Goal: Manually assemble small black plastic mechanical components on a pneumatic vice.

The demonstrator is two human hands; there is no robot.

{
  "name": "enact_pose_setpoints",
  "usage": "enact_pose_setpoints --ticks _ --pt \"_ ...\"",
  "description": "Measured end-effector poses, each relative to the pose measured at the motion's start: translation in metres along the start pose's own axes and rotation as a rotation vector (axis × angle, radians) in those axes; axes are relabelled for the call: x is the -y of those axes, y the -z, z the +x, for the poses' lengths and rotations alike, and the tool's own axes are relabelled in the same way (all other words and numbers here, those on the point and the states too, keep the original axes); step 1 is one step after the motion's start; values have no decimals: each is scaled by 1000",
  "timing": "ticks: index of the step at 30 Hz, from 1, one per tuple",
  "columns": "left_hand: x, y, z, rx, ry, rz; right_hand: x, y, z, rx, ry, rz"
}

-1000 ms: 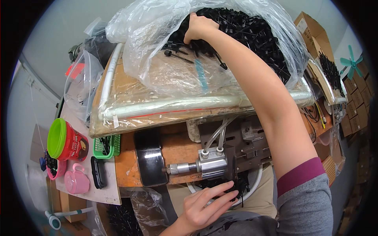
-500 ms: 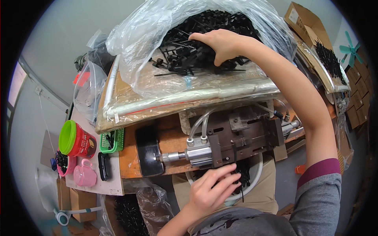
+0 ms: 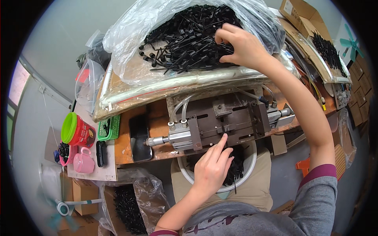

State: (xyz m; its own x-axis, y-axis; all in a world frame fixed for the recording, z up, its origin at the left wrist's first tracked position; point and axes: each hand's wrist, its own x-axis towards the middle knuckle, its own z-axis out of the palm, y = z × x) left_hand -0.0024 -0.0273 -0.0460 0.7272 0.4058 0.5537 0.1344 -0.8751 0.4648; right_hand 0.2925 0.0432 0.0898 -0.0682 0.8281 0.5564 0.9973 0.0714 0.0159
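- Filling the mouth of a large clear plastic bag [image 3: 128, 37], a heap of slim black plastic pieces [image 3: 189, 43] lies at the upper centre of the frame.
- At the heap's right edge, the right hand [image 3: 247, 49] has its thumb and curled fingers wide apart, black pieces showing in the gap.
- Just below centre, the left hand [image 3: 212, 171] points its index finger up at the front edge of a dark brown metal fixture [image 3: 208, 128]; its other fingers lie close together, and I cannot tell whether they hold anything.
- A silver metal cylinder [image 3: 180, 140] joins the fixture's left end.
- Beneath the left hand, a round white plastic basket [image 3: 253, 167] contains more black pieces [image 3: 235, 171].
- At left, a red plastic bucket with a lime-green rim [image 3: 84, 135] stands near a pink plastic cup [image 3: 83, 163].
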Motion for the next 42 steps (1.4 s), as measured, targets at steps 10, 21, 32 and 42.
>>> enact_pose_setpoints --ticks 10,21,32,42 --pt "-1 -3 23 99 -15 142 -11 2 -21 2 -192 125" --pt "-1 -5 27 120 -17 184 7 22 -54 -333 -600 935" --pt "51 69 -25 -494 17 347 80 47 -169 -308 -819 1512" --pt "190 94 -37 -246 773 497 129 39 -200 -133 -689 1508"
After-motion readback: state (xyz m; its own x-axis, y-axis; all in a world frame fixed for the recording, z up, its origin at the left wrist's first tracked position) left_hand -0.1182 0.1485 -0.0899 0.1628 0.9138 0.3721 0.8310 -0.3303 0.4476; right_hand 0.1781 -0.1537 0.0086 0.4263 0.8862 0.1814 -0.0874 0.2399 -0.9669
